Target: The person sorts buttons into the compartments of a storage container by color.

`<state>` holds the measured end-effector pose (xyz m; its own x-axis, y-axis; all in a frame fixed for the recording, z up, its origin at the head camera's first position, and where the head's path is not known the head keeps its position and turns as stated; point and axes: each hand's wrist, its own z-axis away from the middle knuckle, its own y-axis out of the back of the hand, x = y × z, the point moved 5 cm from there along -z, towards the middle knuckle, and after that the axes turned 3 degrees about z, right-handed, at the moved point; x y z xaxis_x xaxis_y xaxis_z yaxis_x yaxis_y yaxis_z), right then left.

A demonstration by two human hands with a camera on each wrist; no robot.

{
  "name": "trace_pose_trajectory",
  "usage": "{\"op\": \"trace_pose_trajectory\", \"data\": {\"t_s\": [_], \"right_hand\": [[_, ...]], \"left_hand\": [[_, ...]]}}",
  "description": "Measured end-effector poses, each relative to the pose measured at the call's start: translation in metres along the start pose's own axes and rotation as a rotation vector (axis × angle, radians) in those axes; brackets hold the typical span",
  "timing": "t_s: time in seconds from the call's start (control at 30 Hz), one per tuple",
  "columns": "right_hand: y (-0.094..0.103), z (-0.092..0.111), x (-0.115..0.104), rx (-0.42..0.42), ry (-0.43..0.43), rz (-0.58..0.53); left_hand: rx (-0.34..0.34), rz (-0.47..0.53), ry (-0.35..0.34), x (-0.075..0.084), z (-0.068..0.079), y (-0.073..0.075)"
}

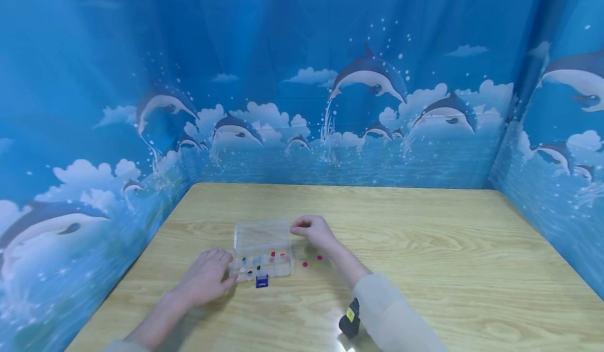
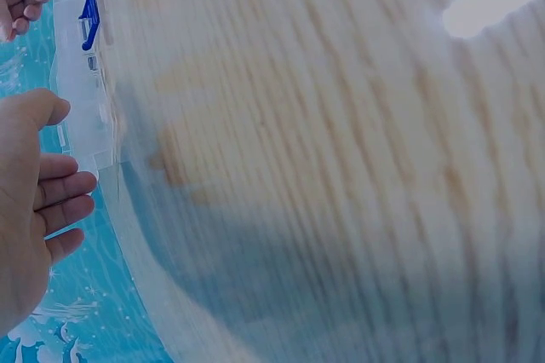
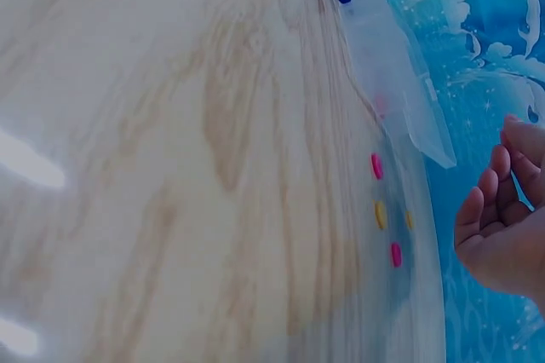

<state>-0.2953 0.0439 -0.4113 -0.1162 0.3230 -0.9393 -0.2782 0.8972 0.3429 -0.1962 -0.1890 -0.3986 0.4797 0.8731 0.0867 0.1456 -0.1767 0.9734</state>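
Note:
A clear plastic compartment box point(image 1: 278, 270) lies on the table with its see-through lid point(image 1: 262, 235) raised at the back and a blue latch point(image 1: 261, 281) at the front. Small round pieces in red, black, white and other colours sit in its compartments. My left hand point(image 1: 207, 274) rests at the box's left end, thumb near the front corner and fingers loosely extended. Beside the lid's right edge is my right hand point(image 1: 315, 231), raised, thumb and index fingertips together; I cannot tell whether a small piece is between them. Pink discs point(image 3: 396, 255) and yellow discs point(image 3: 381, 215) lie right of the box.
The wood-grain table point(image 1: 448, 247) extends to the right and behind the box. A black device with a yellow label point(image 1: 349, 318) is at the right sleeve. Blue curtain point(image 1: 302, 163) with dolphins hangs around the table's back and sides.

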Motion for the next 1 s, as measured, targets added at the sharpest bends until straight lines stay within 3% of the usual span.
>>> {"op": "trace_pose_trajectory", "data": {"t_s": [0.57,1.0], "right_hand": [[0.021,-0.006,0.02,0.14,-0.028,0.091],[0.023,-0.008,0.031,0.129,-0.043,0.169]], "left_hand": [[-0.01,-0.014,0.005,0.0,-0.001,0.0],[-0.034,-0.013,0.017,-0.001,-0.001,-0.003]]}}
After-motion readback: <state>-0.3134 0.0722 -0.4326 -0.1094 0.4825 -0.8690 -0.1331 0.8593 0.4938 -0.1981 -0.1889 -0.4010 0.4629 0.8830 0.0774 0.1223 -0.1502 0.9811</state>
